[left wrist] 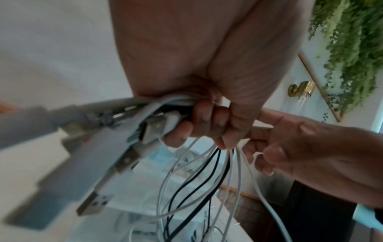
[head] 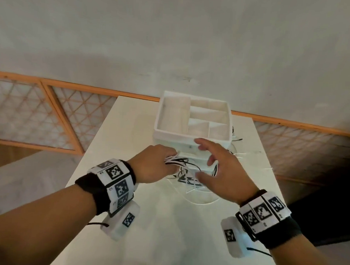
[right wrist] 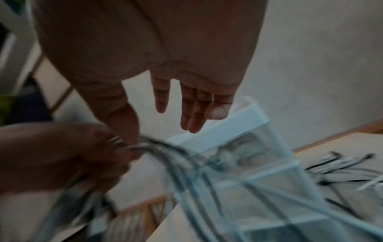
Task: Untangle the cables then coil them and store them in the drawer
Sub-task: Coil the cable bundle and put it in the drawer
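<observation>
My left hand (head: 157, 164) grips a bundle of white and black cables (head: 175, 160) just above the table; in the left wrist view its curled fingers (left wrist: 199, 121) clamp several strands with USB plugs (left wrist: 149, 132) sticking out left. Loops of cable (left wrist: 192, 188) hang from my fist. My right hand (head: 217, 165) hovers beside the bundle with fingers spread and straight (right wrist: 192, 111), holding nothing. A white drawer unit (head: 192, 137) with a divided tray on top stands just beyond both hands. More tangled cable (head: 187, 180) lies on the table below my hands.
The white table (head: 164, 224) is narrow, its edges close on both sides. Loose black and white cables (right wrist: 342, 167) lie on the table to the right of the drawer unit. A plain wall and an orange-framed lattice panel (head: 28, 111) are behind.
</observation>
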{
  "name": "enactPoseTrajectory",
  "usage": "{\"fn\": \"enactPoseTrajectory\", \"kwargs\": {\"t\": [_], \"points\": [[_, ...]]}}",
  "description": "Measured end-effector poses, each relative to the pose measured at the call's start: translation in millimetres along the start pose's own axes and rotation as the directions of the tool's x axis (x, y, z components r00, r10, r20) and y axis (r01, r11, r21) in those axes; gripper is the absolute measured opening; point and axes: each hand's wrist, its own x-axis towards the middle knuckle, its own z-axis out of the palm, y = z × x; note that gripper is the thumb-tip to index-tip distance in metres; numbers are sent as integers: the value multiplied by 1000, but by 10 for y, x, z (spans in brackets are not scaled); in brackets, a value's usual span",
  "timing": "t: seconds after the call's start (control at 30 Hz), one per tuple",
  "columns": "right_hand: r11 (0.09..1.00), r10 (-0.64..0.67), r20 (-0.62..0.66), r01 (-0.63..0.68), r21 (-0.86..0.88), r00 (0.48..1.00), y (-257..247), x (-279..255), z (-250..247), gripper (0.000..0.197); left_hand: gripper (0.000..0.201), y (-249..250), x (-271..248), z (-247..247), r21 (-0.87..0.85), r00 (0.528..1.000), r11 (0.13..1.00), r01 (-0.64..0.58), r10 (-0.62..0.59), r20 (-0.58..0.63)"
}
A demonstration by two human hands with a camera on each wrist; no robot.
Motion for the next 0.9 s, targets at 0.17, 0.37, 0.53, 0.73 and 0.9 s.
{"fn": "enactPoseTrajectory", "kwargs": {"t": [0.17, 0.37, 0.53, 0.73, 0.9], "points": [[997, -35, 66, 40, -66, 997, 99, 91, 417, 40, 14, 52, -39, -6, -365, 996, 929, 57, -27, 87], [896, 268, -151, -303, -324, 952, 587, 181, 130, 23, 35, -94, -152, -9, -442, 996, 893, 88, -70, 56], [937, 95, 85, -60, -345, 992, 165, 86, 294, 95, 47, -3, -160, 5, -291, 999, 956, 33, -24, 34], [996, -85, 2, 85, -2, 996, 6, 122, 644, 30, 36, 66, -208, 78, -358, 996, 934, 12, 20, 85], [935, 253, -159, -283, -212, 954, 493, 70, 349, 22, 33, -220, -242, 87, -239, 989, 971, 31, 5, 151]]}}
